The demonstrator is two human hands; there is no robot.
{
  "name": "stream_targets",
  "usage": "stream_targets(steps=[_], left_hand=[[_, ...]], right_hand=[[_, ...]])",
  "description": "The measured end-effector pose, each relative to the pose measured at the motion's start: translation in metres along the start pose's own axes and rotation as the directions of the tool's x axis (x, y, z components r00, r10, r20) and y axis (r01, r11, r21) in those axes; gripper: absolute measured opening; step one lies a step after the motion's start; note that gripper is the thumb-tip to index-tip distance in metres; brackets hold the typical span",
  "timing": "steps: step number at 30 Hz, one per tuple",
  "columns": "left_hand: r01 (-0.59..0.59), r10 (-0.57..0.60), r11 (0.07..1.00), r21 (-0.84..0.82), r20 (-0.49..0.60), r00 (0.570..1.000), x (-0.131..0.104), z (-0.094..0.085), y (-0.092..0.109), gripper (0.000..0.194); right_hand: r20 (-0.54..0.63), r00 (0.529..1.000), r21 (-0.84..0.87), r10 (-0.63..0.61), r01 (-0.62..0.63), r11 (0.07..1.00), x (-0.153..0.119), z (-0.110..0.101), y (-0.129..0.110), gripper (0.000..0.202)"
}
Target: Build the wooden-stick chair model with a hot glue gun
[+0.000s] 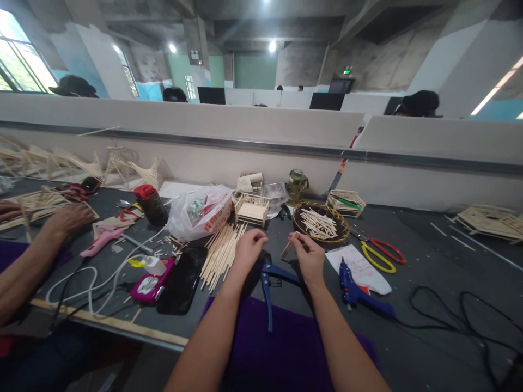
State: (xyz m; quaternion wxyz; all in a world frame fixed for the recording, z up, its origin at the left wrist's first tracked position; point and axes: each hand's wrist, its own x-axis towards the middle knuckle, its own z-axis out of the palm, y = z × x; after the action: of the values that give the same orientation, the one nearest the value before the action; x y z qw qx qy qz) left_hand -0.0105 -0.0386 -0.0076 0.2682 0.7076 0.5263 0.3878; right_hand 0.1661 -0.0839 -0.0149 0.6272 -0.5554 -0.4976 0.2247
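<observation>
My right hand (309, 256) pinches a short flat wooden piece (286, 249) that slants down to the tabletop. Opposite it, my left hand (250, 247) has its thumb and fingertips pressed together; whatever may be in them is too small to make out. Below and between both hands lies a blue hand cutter (267, 272), its handles spread, partly over a purple cloth (278, 348). Beside my left hand is a loose bundle of thin wooden sticks (223, 253). Short cut sticks (321, 222) fill a round woven basket (347, 235) beyond my right hand.
A blue glue gun (351, 288), paper sheet (378, 280) and red-and-yellow scissors (379, 256) lie right. Phone (182, 280), pink power strip (151, 286), plastic bag (180, 218) and jar (151, 204) stand left. A small stick-built model (252, 209) is behind. A co-worker's hand (71, 220) is far left.
</observation>
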Motion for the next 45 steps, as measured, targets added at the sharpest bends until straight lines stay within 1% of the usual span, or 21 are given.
stream_targets(steps=[2, 3, 5, 7, 10, 13, 15, 19, 22, 25, 27, 28, 30, 33, 34, 36, 37, 38, 39, 42, 45], left_hand=[[0.096, -0.070, 0.962, 0.257, -0.107, 0.992, 0.002, -0.017, -0.008, 0.007], [0.129, -0.087, 0.919, 0.374, -0.128, 0.988, 0.003, -0.023, -0.012, 0.006], [0.173, -0.143, 0.822, 0.542, -0.097, 0.985, 0.003, -0.033, -0.020, 0.007], [0.194, -0.199, 0.756, 0.625, -0.063, 0.978, 0.002, -0.037, -0.026, 0.011], [0.223, -0.245, 0.715, 0.662, -0.062, 0.968, 0.002, -0.038, -0.029, 0.017], [0.237, -0.253, 0.686, 0.688, -0.080, 0.964, 0.001, -0.037, -0.026, 0.019], [0.236, -0.252, 0.673, 0.701, -0.083, 0.964, 0.001, -0.036, -0.024, 0.021], [0.254, -0.261, 0.666, 0.701, -0.100, 0.960, 0.001, -0.035, -0.022, 0.022], [0.278, -0.271, 0.680, 0.678, -0.120, 0.955, 0.001, -0.036, -0.023, 0.021], [0.337, -0.303, 0.741, 0.580, -0.158, 0.940, 0.002, -0.039, -0.025, 0.017], [0.383, -0.360, 0.848, 0.366, -0.132, 0.924, 0.003, -0.043, -0.026, 0.014], [0.393, -0.384, 0.892, 0.225, -0.086, 0.919, 0.004, -0.044, -0.025, 0.015], [0.386, -0.384, 0.922, -0.027, 0.043, 0.922, 0.004, -0.045, -0.022, 0.019], [0.374, -0.345, 0.910, -0.181, 0.170, 0.923, 0.003, -0.044, -0.014, 0.022], [0.384, -0.336, 0.887, -0.257, 0.213, 0.917, 0.003, -0.043, -0.010, 0.022], [0.443, -0.311, 0.746, -0.497, 0.328, 0.892, 0.002, -0.040, -0.002, 0.023], [0.466, -0.297, 0.670, -0.578, 0.368, 0.881, 0.001, -0.038, 0.001, 0.025], [0.486, -0.285, 0.603, -0.633, 0.397, 0.872, 0.000, -0.036, 0.005, 0.027], [0.498, -0.275, 0.557, -0.665, 0.418, 0.866, -0.001, -0.033, 0.008, 0.030], [0.511, -0.231, 0.479, -0.714, 0.459, 0.858, -0.003, -0.023, 0.013, 0.036], [0.493, -0.184, 0.458, -0.739, 0.464, 0.866, -0.005, -0.013, 0.014, 0.045]], right_hand=[[0.035, 0.999, -0.014, 0.029, -0.029, 1.000, 0.002, 0.000, 0.004, 0.029], [0.065, 0.997, -0.030, 0.038, -0.036, 0.999, 0.003, 0.000, 0.007, 0.029], [0.111, 0.992, -0.067, 0.054, -0.047, 0.997, 0.005, 0.000, 0.013, 0.030], [0.133, 0.988, -0.106, 0.076, -0.062, 0.992, 0.005, -0.001, 0.018, 0.031], [0.178, 0.979, -0.168, 0.096, -0.066, 0.984, 0.005, -0.002, 0.020, 0.029], [0.216, 0.974, -0.202, 0.070, -0.026, 0.979, 0.003, -0.001, 0.019, 0.029], [0.220, 0.974, -0.216, 0.059, -0.011, 0.976, 0.002, -0.001, 0.018, 0.029], [0.208, 0.976, -0.247, 0.068, -0.015, 0.969, 0.002, -0.001, 0.018, 0.032], [0.209, 0.976, -0.269, 0.064, -0.006, 0.963, 0.002, -0.001, 0.019, 0.033], [0.212, 0.976, -0.273, 0.054, 0.006, 0.962, 0.002, -0.001, 0.019, 0.033], [0.208, 0.977, -0.275, 0.038, 0.021, 0.961, 0.003, -0.001, 0.020, 0.033], [0.202, 0.979, -0.278, 0.028, 0.030, 0.960, 0.003, -0.001, 0.019, 0.033], [0.181, 0.983, -0.286, 0.007, 0.046, 0.957, 0.002, 0.000, 0.019, 0.034], [0.116, 0.993, -0.283, 0.005, 0.028, 0.959, 0.002, -0.001, 0.017, 0.036], [0.089, 0.996, -0.278, 0.011, 0.014, 0.960, 0.002, -0.001, 0.017, 0.036], [0.051, 0.998, -0.266, 0.022, -0.008, 0.964, 0.002, -0.002, 0.017, 0.036], [0.043, 0.999, -0.259, 0.024, -0.012, 0.966, 0.002, -0.003, 0.017, 0.036], [0.042, 0.999, -0.252, 0.026, -0.014, 0.968, 0.003, -0.003, 0.017, 0.036], [0.048, 0.998, -0.244, 0.027, -0.014, 0.970, 0.003, -0.004, 0.017, 0.037], [0.069, 0.997, -0.228, 0.027, -0.011, 0.974, 0.004, -0.004, 0.019, 0.039], [0.140, 0.990, -0.250, 0.016, 0.019, 0.968, 0.004, -0.003, 0.019, 0.038]])
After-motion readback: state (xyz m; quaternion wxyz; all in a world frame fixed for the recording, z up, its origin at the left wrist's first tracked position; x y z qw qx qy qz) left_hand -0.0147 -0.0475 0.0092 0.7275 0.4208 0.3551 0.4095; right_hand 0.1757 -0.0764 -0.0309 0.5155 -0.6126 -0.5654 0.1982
